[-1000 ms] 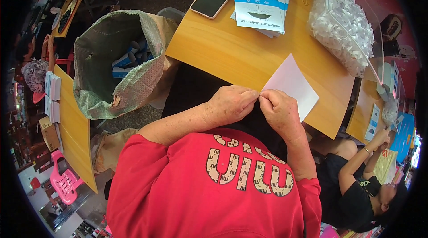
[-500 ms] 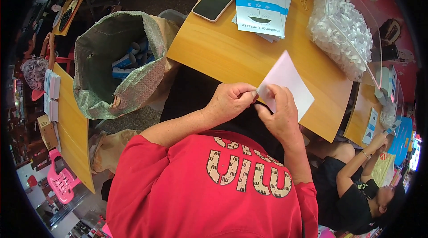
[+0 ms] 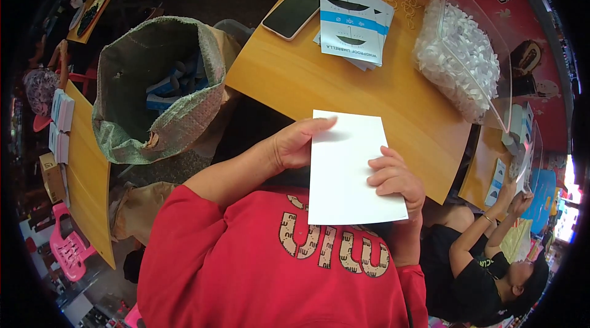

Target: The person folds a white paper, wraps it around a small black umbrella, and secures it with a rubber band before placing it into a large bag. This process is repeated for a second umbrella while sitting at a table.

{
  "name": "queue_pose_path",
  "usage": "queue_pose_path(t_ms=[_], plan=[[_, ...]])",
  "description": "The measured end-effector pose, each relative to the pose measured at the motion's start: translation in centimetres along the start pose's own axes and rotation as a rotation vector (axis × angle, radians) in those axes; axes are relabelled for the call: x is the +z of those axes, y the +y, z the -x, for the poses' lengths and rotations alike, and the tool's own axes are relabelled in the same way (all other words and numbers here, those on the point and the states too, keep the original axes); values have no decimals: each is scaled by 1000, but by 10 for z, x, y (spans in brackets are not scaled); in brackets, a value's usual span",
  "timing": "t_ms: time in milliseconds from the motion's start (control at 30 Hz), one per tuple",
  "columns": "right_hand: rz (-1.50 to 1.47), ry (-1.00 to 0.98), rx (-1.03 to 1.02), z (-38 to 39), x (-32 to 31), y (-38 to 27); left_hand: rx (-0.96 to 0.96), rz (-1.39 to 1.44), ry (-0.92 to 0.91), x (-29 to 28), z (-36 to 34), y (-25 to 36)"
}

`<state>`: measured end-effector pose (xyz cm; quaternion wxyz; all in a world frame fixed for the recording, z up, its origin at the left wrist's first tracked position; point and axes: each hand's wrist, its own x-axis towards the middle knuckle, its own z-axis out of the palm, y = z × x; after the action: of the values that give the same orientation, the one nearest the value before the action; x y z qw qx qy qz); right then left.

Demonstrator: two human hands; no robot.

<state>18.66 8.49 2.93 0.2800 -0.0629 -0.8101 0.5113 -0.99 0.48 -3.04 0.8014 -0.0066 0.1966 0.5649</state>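
Note:
A blank white sheet (image 3: 347, 168), perhaps card, lies tilted in front of my chest, its white face up. My left hand (image 3: 295, 142) grips its upper left edge, the thumb on the face and the fingers underneath. From the right side, my right hand (image 3: 401, 181) holds the sheet with several bent fingers over its face; the thumb is hidden. Beyond the sheet, on the wooden table (image 3: 270, 76), rests a stack of printed cards (image 3: 354, 27) with umbrella drawings and a blue band.
Left of the stack lies a black-screened phone (image 3: 292, 11). Rubber bands (image 3: 405, 8) sit behind it. A clear bin (image 3: 461, 60) of curled white strips stands at right. An open woven sack (image 3: 160, 88) holds blue-and-white pieces. At lower right, another person (image 3: 485, 260) handles cards.
The sheet has turned and come nearer my chest, its face now squarely visible. My hands have moved apart from a pinch at its left corner to opposite sides.

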Motion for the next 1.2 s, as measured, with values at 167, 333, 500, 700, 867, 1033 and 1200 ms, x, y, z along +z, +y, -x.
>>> queue_pose_path(t_ms=[167, 333, 500, 700, 867, 1033, 1200], plan=[[-268, 99, 43, 4, 2, 6, 124, -295, -106, 14, 11, 8], [-358, 430, 468, 9, 8, 3, 675, -1619, -15, 22, 21, 2], [6, 487, 277, 4, 5, 22, 972, -1985, -172, 26, 21, 5], [-467, 505, 595, -2, 13, 17, 1000, -2115, -276, 30, 24, 6], [-563, 531, 615, -2, 21, 23, 939, -2105, -310, 25, 23, 1], [-421, 757, 545, 0, 19, 43, 701, -1562, 267, 13, 32, -4], [-228, 771, 481, 2, 25, 42, 341, -1114, 336, 14, 30, -9]])
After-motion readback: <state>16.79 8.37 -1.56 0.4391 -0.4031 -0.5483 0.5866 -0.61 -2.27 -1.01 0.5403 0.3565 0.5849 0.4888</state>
